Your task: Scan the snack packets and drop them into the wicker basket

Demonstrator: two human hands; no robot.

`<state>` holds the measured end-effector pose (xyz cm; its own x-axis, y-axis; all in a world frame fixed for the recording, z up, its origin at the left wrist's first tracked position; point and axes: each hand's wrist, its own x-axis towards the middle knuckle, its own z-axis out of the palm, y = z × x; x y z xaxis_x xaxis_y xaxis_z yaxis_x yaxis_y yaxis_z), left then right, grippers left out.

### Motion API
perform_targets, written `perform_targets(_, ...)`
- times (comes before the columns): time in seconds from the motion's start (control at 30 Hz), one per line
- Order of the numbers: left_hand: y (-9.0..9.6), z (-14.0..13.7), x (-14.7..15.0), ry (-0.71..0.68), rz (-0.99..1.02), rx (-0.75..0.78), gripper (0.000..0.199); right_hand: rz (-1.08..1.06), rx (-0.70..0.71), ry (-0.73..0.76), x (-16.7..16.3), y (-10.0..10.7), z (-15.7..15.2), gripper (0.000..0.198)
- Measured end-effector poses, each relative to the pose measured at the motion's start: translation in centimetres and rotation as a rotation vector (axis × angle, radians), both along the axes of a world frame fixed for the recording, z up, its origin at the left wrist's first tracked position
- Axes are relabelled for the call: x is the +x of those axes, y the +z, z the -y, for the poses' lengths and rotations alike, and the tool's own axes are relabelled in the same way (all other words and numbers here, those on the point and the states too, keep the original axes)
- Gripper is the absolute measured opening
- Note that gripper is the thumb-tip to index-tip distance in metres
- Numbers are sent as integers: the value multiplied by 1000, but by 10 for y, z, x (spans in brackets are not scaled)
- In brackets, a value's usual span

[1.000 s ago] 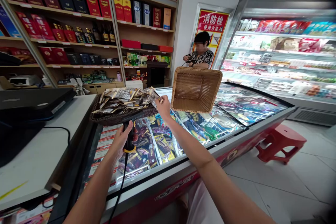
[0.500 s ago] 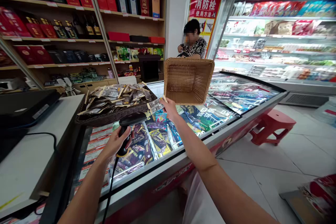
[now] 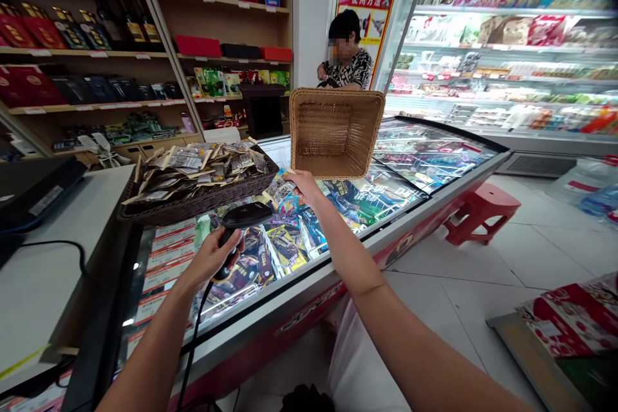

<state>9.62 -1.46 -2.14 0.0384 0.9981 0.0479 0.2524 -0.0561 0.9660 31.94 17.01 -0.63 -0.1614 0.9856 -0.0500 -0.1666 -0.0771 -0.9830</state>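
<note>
My left hand (image 3: pixel 215 254) is wrapped round the grip of a black barcode scanner (image 3: pixel 246 214), whose head points right and whose cable hangs down. Between the fingers of my right hand (image 3: pixel 305 187) is a small clear-fronted snack packet (image 3: pixel 279 191), held above the freezer's glass top. Left of it, a dark wicker basket (image 3: pixel 203 192) is heaped with similar packets (image 3: pixel 193 164). Just beyond my right hand a tan wicker basket (image 3: pixel 338 132) stands tipped on its side, its hollow inside facing me.
Under the glass of the chest freezer (image 3: pixel 299 296) lie colourful packs. A white counter (image 3: pixel 58 251) borders it on the left. A person (image 3: pixel 350 58) stands behind. To the right are a red stool (image 3: pixel 483 212), water bottles (image 3: pixel 599 193) and a refrigerated display (image 3: pixel 492 64).
The view has tilted down and shifted right, so most things appear higher and further left. Both hands keep hold of the scanner and the packet, and the packet has turned slightly.
</note>
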Motion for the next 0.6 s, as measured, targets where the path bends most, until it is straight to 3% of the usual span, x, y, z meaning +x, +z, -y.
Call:
perform_targets(0.27,-7,-3,-4,-21,-39,19,58,12,12,19,1,-7,-8,23)
perform_targets(0.6,-2,-2,-3,-8,4,21,54,7,-12,38,1,-3,-5,25)
